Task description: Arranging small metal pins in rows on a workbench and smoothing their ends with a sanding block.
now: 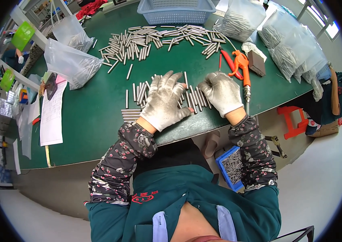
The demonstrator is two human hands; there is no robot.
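My left hand point(163, 101), in a soiled white glove, lies flat with fingers spread over a row of short metal rods point(138, 93) near the front edge of the green table point(94, 121). My right hand point(221, 93), also gloved, rests with curled fingers on the right end of the same row of rods point(201, 99). A few rods lie stacked crosswise by my left wrist point(130, 115). A large loose pile of rods point(158, 38) is spread further back on the table.
An orange air blow gun point(241, 66) and red-handled pliers point(229, 60) lie right of my hands. Clear bags of rods point(72, 64) stand left and right point(292, 48). A blue basket point(175, 11) sits at the back. A blue bin of rods point(232, 167) sits below the table. A person point(334, 97) sits at right.
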